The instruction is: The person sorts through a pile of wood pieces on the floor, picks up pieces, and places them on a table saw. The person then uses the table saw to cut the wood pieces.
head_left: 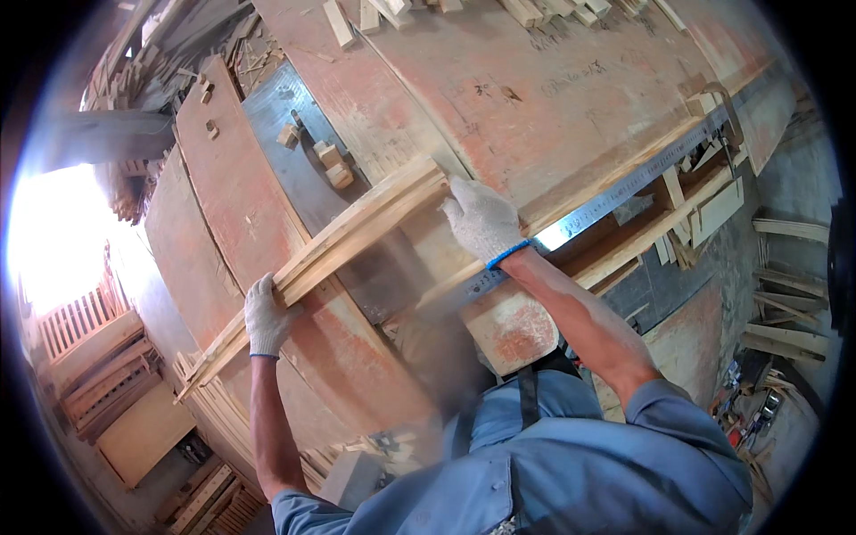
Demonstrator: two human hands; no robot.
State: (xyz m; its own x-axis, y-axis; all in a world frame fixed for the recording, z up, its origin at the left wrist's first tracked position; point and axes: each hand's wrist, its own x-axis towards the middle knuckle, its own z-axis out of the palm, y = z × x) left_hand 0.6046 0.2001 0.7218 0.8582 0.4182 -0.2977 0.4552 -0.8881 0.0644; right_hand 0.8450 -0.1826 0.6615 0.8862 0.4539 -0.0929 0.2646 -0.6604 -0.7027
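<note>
Fingers: the left hand's point(267, 321) wrap over the wooden strips point(357, 223); the right hand's point(486, 221) touch the strips' right end, but I cannot tell whether they close on it.
Worktable point(571, 116): broad, worn and reddish, spread beneath both hands.
Wooden strips: long, pale, side by side, slanting across the worktable's left part; whether they rest on it or are lifted is unclear. Their straight, narrow shape suggests sawing already done; being in hand, not set down, their handling looks unfinished. How many pieces are left cannot be told.
Steel ruler point(580, 218): along the worktable's near edge, passing by the right wrist.
Offcut blocks point(339, 174): small, loose, beyond the strips, probably leavings of finished cuts.
</note>
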